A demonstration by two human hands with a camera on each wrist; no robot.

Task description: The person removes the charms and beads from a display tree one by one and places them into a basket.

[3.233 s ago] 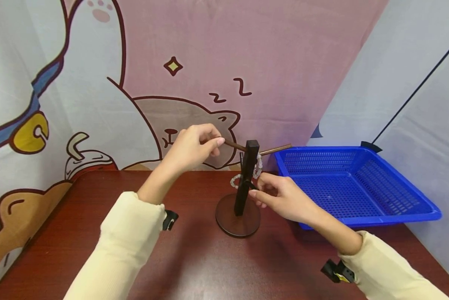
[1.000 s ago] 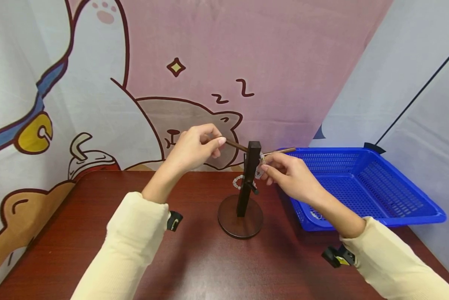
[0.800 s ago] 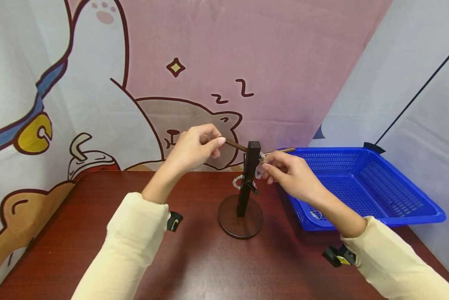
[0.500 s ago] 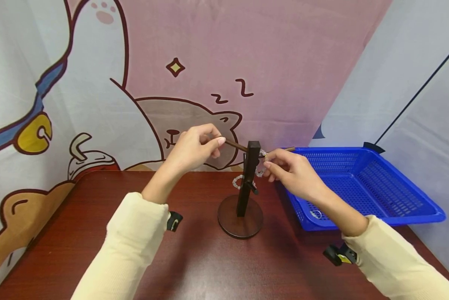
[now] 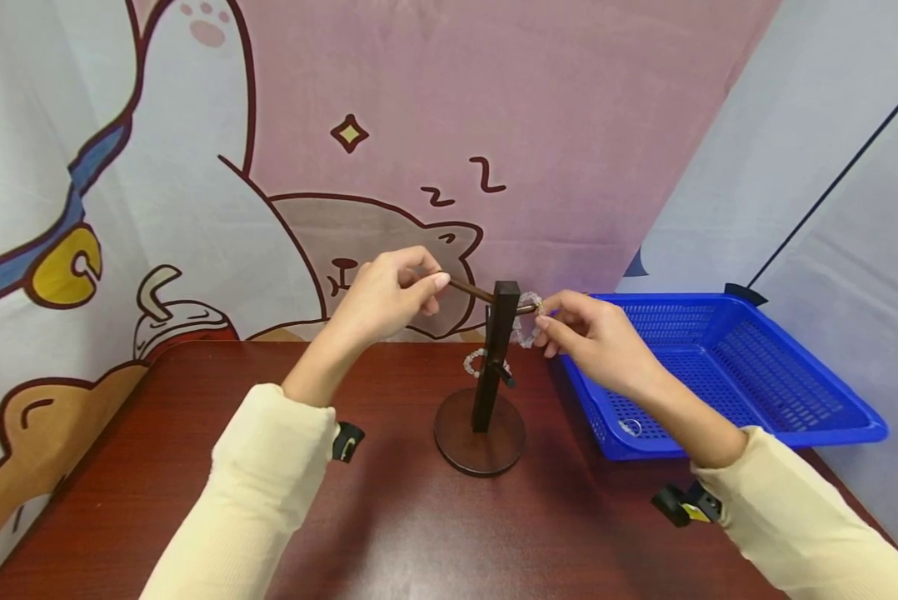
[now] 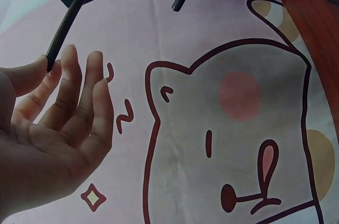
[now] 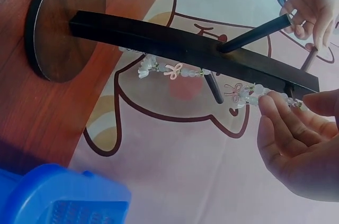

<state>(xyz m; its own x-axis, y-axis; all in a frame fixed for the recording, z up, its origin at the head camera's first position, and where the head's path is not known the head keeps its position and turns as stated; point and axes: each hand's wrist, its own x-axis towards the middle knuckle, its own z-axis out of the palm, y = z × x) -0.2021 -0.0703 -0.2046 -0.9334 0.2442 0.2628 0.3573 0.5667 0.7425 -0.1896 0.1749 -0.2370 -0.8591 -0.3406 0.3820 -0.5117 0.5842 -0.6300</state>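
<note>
A dark wooden jewellery stand [image 5: 496,358] with a round base [image 5: 481,450] and several pegs stands upright on the table. My left hand [image 5: 392,296] pinches the tip of its upper left peg [image 5: 470,289] between thumb and index finger. On the upper right peg hangs a clear beaded bracelet [image 5: 527,342], whose outer side my right hand [image 5: 599,342] pinches. The right wrist view shows this bracelet's pale beads and bow charm [image 7: 233,92] close to the post. A second beaded bracelet [image 5: 473,365] hangs from a lower peg behind the post.
A blue plastic basket [image 5: 786,439] stands right of the stand, partly behind my right forearm. A small pale bracelet [image 5: 631,427] lies in its near left corner. A short peg [image 5: 505,375] juts from the post's front. Behind the reddish-brown table [image 5: 374,517] hangs a printed cloth [image 5: 569,125].
My right hand has risen from the lower front peg to the bracelet on the upper right peg, then drawn it rightward along the peg. The left hand keeps its pinch.
</note>
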